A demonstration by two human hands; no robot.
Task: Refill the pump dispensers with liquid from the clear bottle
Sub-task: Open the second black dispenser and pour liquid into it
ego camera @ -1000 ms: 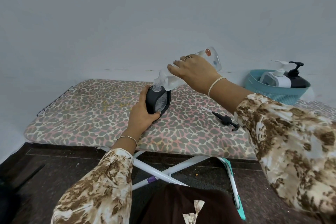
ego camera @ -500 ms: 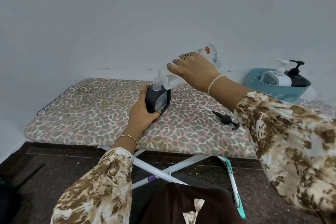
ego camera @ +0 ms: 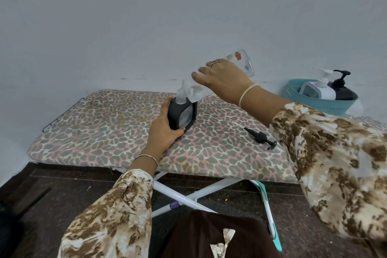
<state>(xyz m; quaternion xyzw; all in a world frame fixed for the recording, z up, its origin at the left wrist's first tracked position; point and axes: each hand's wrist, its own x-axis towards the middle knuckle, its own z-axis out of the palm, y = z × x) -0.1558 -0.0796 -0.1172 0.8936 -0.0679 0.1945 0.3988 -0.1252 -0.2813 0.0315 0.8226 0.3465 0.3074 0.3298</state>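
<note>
A black dispenser body (ego camera: 184, 115) with its pump removed stands on the leopard-print ironing board (ego camera: 109, 132). My left hand (ego camera: 165, 130) grips its left side. My right hand (ego camera: 222, 78) holds the clear bottle (ego camera: 240, 63) tilted down to the left, its neck at the dispenser's open mouth. The black pump head (ego camera: 261, 137) with its tube lies on the board to the right of the dispenser.
A teal basket (ego camera: 318, 101) at the board's far right holds a white pump dispenser (ego camera: 318, 89) and a black pump dispenser (ego camera: 340, 88). The wall runs close behind the board. White folding legs (ego camera: 188, 195) and dark floor lie below.
The clear bottle's base has risen a little, so it tilts more steeply into the dispenser. My left hand and the dispenser have stayed in place.
</note>
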